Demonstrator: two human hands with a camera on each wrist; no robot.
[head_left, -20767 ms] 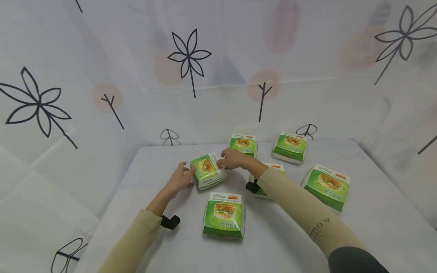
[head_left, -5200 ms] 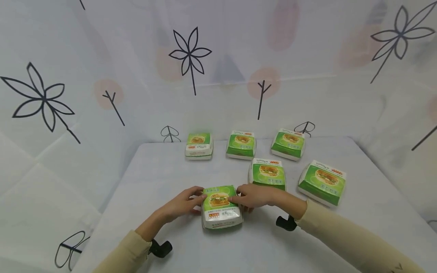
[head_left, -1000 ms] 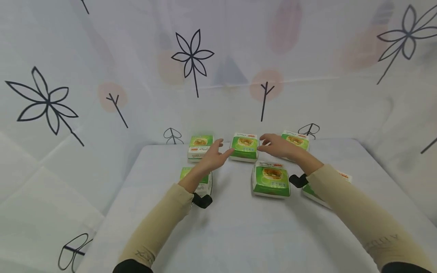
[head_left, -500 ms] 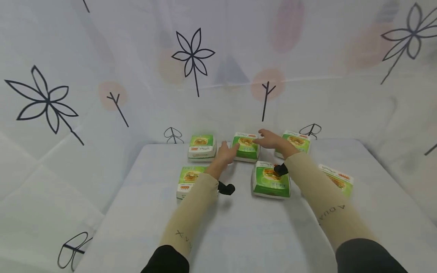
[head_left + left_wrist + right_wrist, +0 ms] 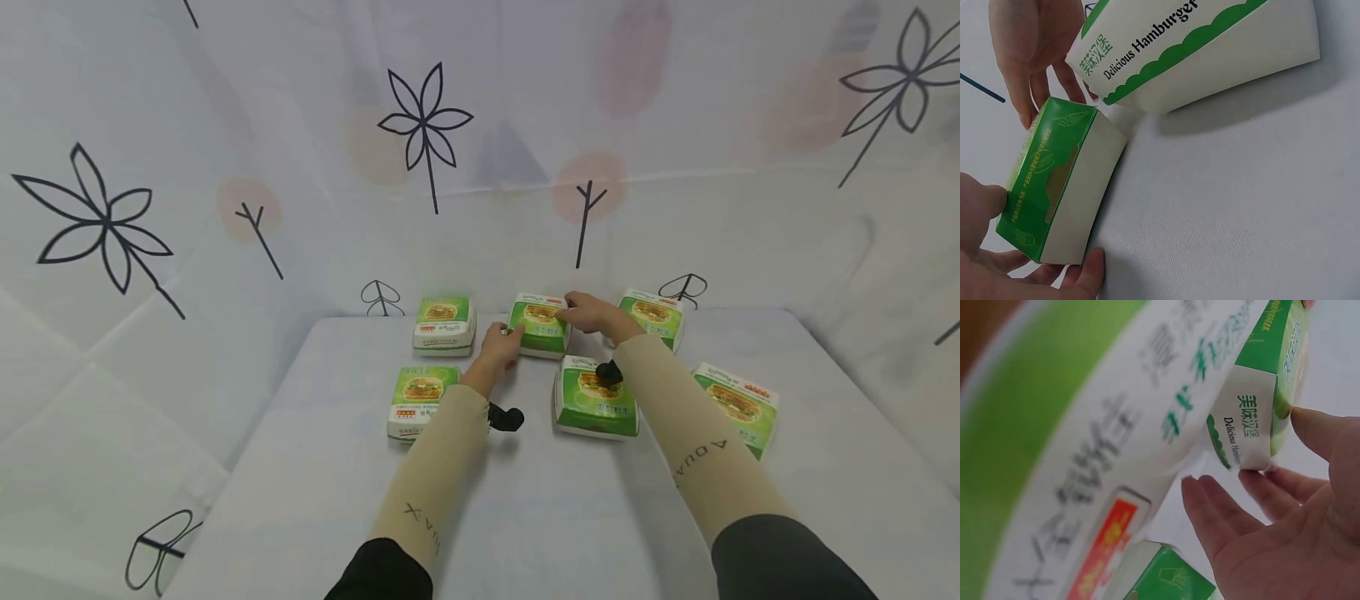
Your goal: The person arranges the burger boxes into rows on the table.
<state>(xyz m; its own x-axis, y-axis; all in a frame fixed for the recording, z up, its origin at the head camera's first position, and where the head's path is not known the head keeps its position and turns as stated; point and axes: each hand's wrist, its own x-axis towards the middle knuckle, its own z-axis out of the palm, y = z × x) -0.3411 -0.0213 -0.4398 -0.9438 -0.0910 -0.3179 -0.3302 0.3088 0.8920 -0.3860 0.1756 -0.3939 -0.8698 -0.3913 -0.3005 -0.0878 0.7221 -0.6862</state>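
Both hands are at the back middle hamburger box [image 5: 539, 327], a green and white carton with a burger picture on its lid. My left hand [image 5: 498, 348] grips its left side, thumb on the upper edge and fingers around the lower side, as the left wrist view shows for this box [image 5: 1054, 181]. From the right, my right hand [image 5: 596, 317] holds the opposite side. In the right wrist view the right hand [image 5: 1291, 525] has its thumb against the box [image 5: 1250, 419], two fingers at its lower edge and the others stretched out beside it.
Similar boxes stand around on the white-covered table [image 5: 540, 517]: back left [image 5: 443, 327], front left [image 5: 422, 396], front middle [image 5: 592, 412], partly covered by the right wrist camera, back right [image 5: 654, 317] and far right [image 5: 738, 408]. A patterned cloth [image 5: 315, 125] hangs behind.
Over the last second both hands have closed in on the back middle box. Since the older frames, one box has gone to the back left and the near one, turned around, to the front left.
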